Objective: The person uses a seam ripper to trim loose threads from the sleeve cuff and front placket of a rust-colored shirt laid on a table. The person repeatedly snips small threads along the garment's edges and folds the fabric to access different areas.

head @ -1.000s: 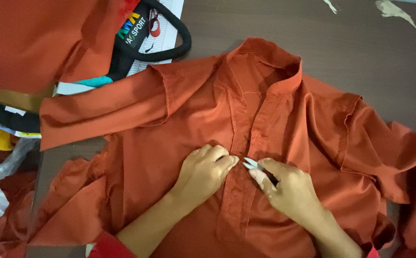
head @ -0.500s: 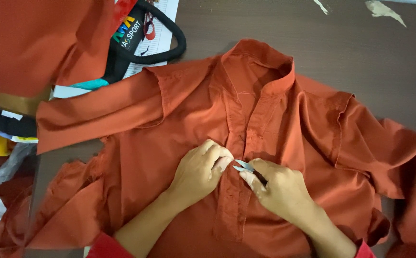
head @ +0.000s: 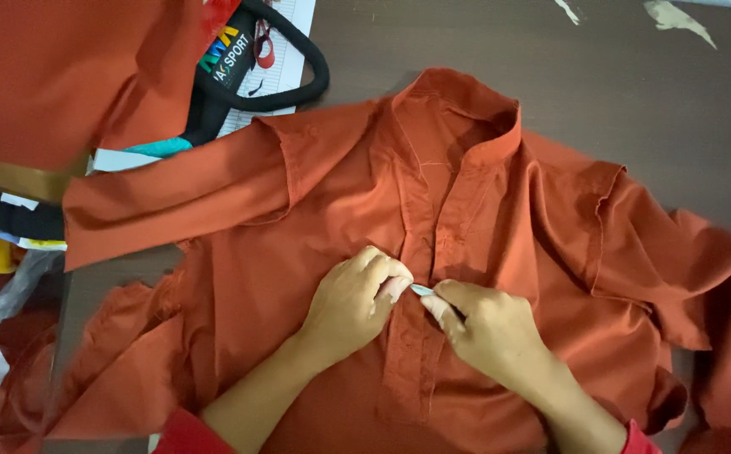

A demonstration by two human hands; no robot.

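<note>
Working at the front placket (head: 416, 336) of a rust-orange shirt (head: 315, 244), both hands met at its midpoint. The shirt lay spread face-up on the dark counter (head: 634, 92), collar away from the person. The left hand (head: 353, 303) was curled, its grip pressed together on the placket edge and pinning the cloth. The right hand (head: 487, 332) pinched a small pale-tipped tool (head: 422, 290), possibly thread snips, though little of it showed, its point touching the placket beside the left fingertips. The step looked like trimming or picking at the stitching; the next move would call for steady cloth and a fine, short motion.
</note>
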